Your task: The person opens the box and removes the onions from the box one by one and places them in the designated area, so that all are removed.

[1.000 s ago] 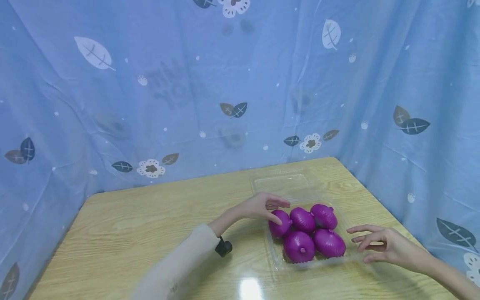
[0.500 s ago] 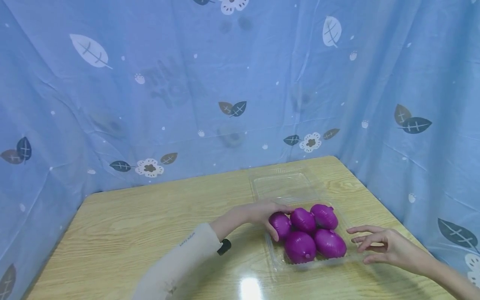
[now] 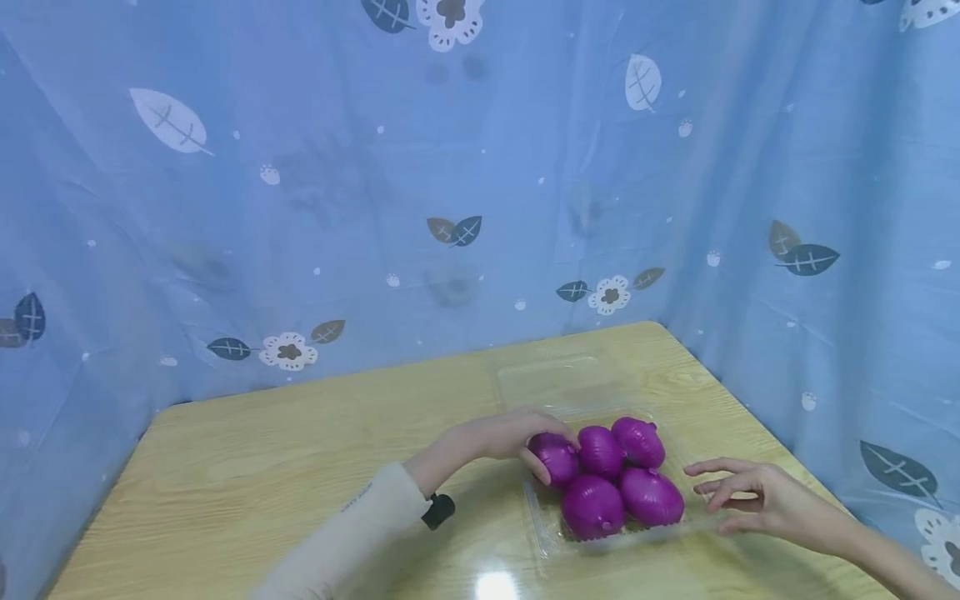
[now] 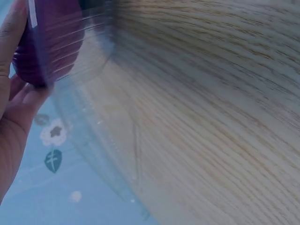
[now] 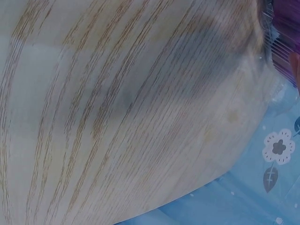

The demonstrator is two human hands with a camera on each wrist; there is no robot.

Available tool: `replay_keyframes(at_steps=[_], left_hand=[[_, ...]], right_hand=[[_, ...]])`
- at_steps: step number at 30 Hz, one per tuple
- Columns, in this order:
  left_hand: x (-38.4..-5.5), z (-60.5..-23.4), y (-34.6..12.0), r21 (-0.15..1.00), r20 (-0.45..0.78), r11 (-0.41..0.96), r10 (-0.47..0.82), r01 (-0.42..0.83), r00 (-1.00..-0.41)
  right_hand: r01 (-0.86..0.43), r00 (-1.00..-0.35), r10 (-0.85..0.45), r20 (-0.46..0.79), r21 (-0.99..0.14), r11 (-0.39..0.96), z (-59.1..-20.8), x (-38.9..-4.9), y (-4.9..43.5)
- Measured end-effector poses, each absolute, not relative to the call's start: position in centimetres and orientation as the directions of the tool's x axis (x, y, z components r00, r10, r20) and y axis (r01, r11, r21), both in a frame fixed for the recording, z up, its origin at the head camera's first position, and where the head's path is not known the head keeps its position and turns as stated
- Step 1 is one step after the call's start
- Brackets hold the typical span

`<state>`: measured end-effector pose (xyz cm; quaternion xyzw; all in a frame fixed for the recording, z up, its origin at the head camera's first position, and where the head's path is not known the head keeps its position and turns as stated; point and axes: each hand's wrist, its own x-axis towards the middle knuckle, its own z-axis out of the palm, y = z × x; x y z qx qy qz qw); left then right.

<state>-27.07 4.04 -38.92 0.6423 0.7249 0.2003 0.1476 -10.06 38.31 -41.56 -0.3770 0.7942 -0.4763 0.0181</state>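
Note:
Several purple onions sit in a clear plastic container [image 3: 600,546] on the right part of the table. At its left side my left hand [image 3: 513,432] grips the leftmost onion [image 3: 557,462], thumb on the near side and fingers over the far side. In the left wrist view that onion [image 4: 56,47] appears behind the container's clear wall, and the hand [image 4: 16,122] shows at the left edge. My right hand [image 3: 757,496] hovers just right of the container, fingers loosely bent with nothing in them. An onion [image 5: 287,23] shows at the right wrist view's upper right corner.
The container's clear lid [image 3: 551,379] lies folded open behind it. Wooden tabletop [image 3: 300,467] extends to the left. A blue patterned curtain [image 3: 345,167] hangs along the back and both sides.
My left hand has come down from above the leftmost onion and closed its fingers around it. The right hand has held its place beside the container. The head view has shifted slightly.

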Motion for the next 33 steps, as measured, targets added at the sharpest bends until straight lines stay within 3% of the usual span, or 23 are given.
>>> replay_keyframes(at_steps=[12,21,25,28,33], left_hand=[[-26.7,-39.0,2.8,0.523,0.167,0.073,0.968,0.849,-0.186],[-25.5,-38.9,1.9,0.666,0.159,0.141,0.933,0.733,-0.324],[-25.0,-39.0,1.4,0.658,0.147,0.180,0.922,0.731,-0.359],[-24.5,-39.0,0.9,0.678,0.144,0.161,0.928,0.717,-0.344],[-23.4,-38.3,-0.6,0.696,0.145,0.082,0.957,0.714,-0.252]], right_hand=[[-0.586,-0.698,-0.638,0.326,-0.772,0.247,-41.6,-10.2,39.0],[-0.596,-0.698,-0.628,0.345,-0.766,0.241,-41.9,-10.3,39.0],[-0.603,-0.704,-0.622,0.341,-0.751,0.270,-42.1,-10.3,38.9],[-0.588,-0.708,-0.626,0.327,-0.764,0.265,-42.1,-10.3,38.8],[-0.603,-0.704,-0.625,0.337,-0.748,0.276,-42.2,-10.3,38.6]])
